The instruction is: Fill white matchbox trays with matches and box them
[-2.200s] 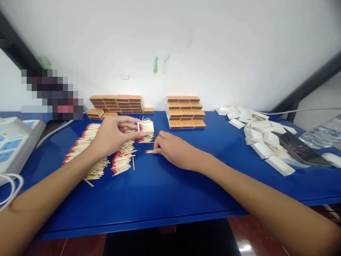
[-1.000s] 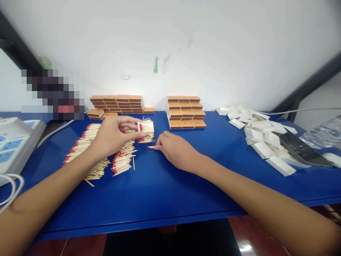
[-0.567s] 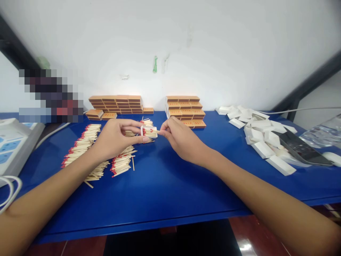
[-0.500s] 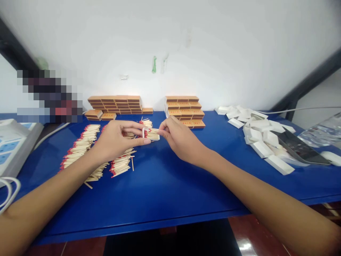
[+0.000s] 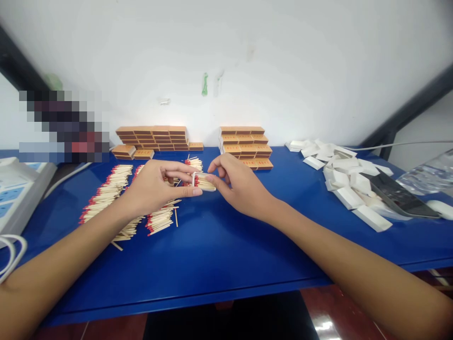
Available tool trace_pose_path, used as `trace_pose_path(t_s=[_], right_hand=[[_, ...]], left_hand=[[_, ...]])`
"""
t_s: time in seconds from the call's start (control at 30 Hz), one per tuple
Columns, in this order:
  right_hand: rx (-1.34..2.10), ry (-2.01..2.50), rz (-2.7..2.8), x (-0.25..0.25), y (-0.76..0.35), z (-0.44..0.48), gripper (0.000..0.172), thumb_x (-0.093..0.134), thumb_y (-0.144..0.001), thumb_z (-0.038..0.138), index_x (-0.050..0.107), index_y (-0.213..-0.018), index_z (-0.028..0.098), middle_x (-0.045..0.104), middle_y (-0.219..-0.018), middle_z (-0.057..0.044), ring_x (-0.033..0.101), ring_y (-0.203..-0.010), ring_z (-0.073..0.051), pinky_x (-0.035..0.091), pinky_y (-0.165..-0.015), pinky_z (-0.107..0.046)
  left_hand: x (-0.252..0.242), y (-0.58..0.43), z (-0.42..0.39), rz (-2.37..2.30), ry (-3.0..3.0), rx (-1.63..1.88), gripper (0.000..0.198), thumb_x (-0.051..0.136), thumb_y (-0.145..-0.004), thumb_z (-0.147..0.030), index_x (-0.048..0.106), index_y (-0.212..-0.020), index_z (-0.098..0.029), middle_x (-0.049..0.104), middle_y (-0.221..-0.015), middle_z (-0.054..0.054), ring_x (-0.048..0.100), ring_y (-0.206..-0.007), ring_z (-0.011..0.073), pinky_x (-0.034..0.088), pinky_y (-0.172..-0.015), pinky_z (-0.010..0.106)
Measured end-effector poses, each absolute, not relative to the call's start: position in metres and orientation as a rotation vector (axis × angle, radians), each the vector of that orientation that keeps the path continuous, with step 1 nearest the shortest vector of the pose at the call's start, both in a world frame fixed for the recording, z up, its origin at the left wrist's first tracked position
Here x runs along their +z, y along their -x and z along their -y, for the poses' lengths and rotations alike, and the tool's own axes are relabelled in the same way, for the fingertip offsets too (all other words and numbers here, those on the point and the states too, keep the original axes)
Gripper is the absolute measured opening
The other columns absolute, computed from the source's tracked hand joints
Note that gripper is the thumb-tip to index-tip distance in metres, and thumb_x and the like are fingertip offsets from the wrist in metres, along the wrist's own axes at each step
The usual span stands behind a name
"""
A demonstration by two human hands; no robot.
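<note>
My left hand (image 5: 161, 184) is closed around a small white matchbox tray (image 5: 194, 179), gripping it between thumb and fingers above the blue table. Matches (image 5: 204, 182) with red heads fill the tray, their heads toward my left palm. My right hand (image 5: 235, 182) is at the tray's right end. Its thumb rests on the matches, while the index finger is bent and lifted apart from the thumb. Beneath and beside my left hand lie rows of loose matches (image 5: 109, 193), partly hidden by the hand and forearm.
Stacked orange matchboxes (image 5: 152, 137) stand against the wall, with a stepped stack of matchboxes (image 5: 246, 146) to their right. White empty trays (image 5: 348, 198) are heaped at right beside a dark phone (image 5: 392, 193) and a clear plastic bottle (image 5: 430, 174). A power strip (image 5: 21, 193) lies at left.
The tray has tilted and shifted slightly right in my left hand. My right index finger has lifted off its end, and the thumb has moved onto the matches.
</note>
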State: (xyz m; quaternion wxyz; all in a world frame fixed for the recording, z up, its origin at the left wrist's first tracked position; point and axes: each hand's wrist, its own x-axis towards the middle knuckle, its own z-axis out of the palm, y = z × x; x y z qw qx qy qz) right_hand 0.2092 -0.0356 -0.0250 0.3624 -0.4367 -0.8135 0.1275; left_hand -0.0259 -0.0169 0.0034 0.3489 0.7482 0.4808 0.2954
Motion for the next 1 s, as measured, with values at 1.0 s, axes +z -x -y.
trace_pose_path(t_s=[1.0], right_hand=[[0.344,1.034,2.322,-0.051,-0.193,0.021,0.004,0.063,-0.104,0.015,0.066,-0.105,0.018,0.059,-0.098,-0.004,0.056,-0.09,-0.019,0.045,-0.084,-0.033]], left_hand=[[-0.001,0.036,0.002,-1.424,-1.896,1.072,0.046,0.095,-0.067,-0.042,0.085,-0.107,-0.022,0.085,-0.095,0.008,0.072,-0.076,0.021,0.049,-0.06,0.028]])
